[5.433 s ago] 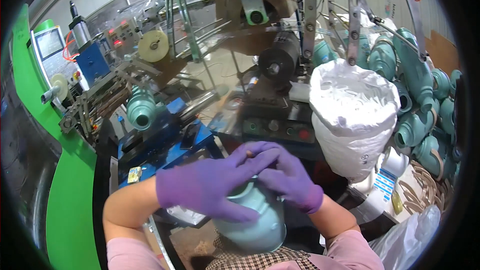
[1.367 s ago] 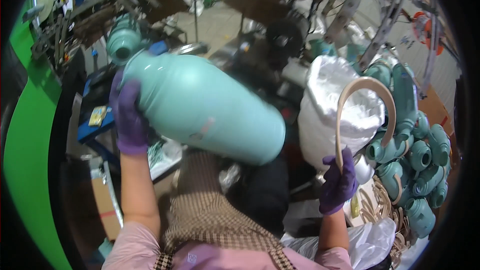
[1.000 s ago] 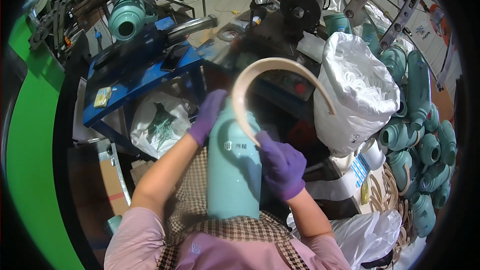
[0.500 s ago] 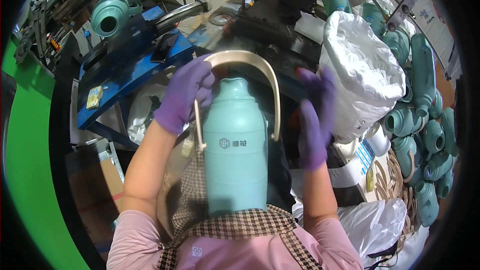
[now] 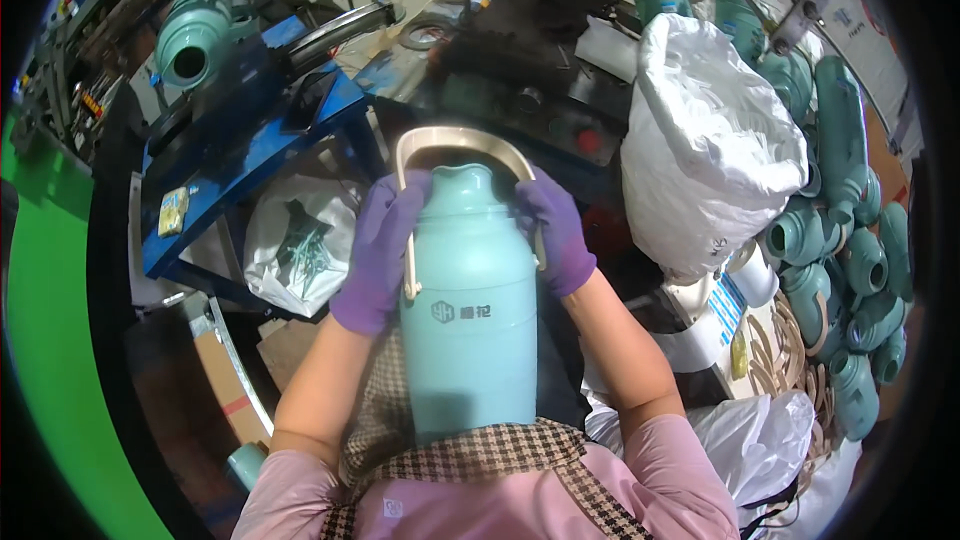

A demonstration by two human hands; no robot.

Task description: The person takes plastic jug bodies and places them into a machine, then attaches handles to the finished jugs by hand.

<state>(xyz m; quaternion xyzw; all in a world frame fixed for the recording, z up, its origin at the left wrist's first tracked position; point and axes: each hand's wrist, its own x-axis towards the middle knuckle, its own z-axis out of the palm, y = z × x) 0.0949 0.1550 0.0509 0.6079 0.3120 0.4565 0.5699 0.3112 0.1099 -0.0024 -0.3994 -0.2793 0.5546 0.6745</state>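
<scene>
A mint-green vacuum flask shell (image 5: 470,340) with a spouted neck stands in front of my lap, its lower end against my checked apron (image 5: 480,455). A beige carrying handle (image 5: 465,137) arches over the neck, and its left end meets the shell's side. My left hand (image 5: 378,255), in a purple glove, is closed around the left arm of the handle beside the shoulder of the flask. On the opposite side my right hand (image 5: 557,232), gloved alike, grips the right arm of the handle. That handle's right end shows just below my right hand.
Several green flask shells (image 5: 845,140) are piled at the right beside a white sack (image 5: 705,160). Loose beige handles (image 5: 780,340) lie below it. A dark machine (image 5: 520,90) stands ahead. Another shell (image 5: 190,50) lies by the blue bench (image 5: 215,195), with a white bag (image 5: 285,285) under it.
My right hand has come in from the right and taken hold of the handle's right arm. The left hand has moved lower along the handle, and the handle's arch sits lower.
</scene>
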